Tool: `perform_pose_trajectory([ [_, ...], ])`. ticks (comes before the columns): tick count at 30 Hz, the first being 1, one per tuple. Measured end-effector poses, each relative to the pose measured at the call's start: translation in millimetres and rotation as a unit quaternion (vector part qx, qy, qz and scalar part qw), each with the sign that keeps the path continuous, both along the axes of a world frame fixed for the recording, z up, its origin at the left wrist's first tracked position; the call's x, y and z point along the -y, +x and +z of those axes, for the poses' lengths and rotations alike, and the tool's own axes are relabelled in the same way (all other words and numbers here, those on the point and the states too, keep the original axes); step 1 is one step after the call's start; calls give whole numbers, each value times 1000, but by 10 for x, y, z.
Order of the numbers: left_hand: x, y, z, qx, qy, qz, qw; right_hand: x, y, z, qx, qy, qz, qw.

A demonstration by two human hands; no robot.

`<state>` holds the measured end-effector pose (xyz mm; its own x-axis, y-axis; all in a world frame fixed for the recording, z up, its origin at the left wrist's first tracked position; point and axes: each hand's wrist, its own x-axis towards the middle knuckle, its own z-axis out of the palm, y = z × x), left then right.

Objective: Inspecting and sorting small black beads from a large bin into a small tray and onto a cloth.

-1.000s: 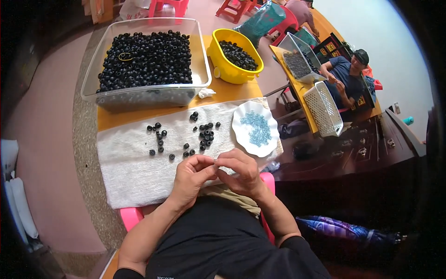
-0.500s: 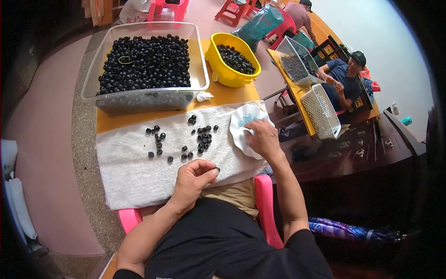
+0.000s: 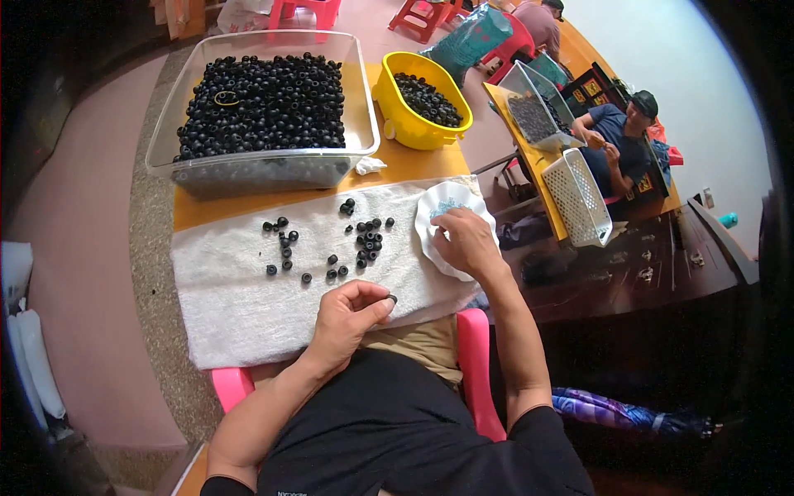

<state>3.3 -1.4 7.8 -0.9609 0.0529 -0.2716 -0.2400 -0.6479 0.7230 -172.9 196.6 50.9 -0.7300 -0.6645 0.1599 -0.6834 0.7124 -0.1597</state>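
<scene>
My left hand (image 3: 343, 321) pinches a small round black part (image 3: 392, 298) between thumb and forefinger, above the near edge of the white towel (image 3: 223, 306). On the right, my right hand (image 3: 468, 244) is over a white wavy-rimmed dish (image 3: 428, 213). Its thumb and forefinger are drawn together, and whatever they hold is too small to make out. Tiny pale blue pieces (image 3: 449, 206) lie in the dish, partly covered by that hand. Loose black hollow parts (image 3: 369, 241) are scattered over the towel in small groups.
Behind the towel stand a big clear bin (image 3: 263, 157) and a yellow tub (image 3: 397, 118), both holding black parts. A crumpled white tissue (image 3: 370, 166) lies beside the bin. Pink chair arms (image 3: 472, 355) flank me. At the right, a co-worker (image 3: 624, 136) sits near a white perforated basket (image 3: 576, 198).
My right thumb and fingers have come closer together over the dish. My left hand keeps its pinch on the black part. The whole view has shifted slightly.
</scene>
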Motion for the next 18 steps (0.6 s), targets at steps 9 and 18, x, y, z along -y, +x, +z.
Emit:
perform_pose_trajectory([
  [9, 2, 15, -11, -21, -1, -3, 1000, 128, 640, 120, 331, -256, 69, 905],
  [18, -15, 23, -7, -70, 31, -19, 997, 175, 776, 57, 520, -338, 57, 782],
])
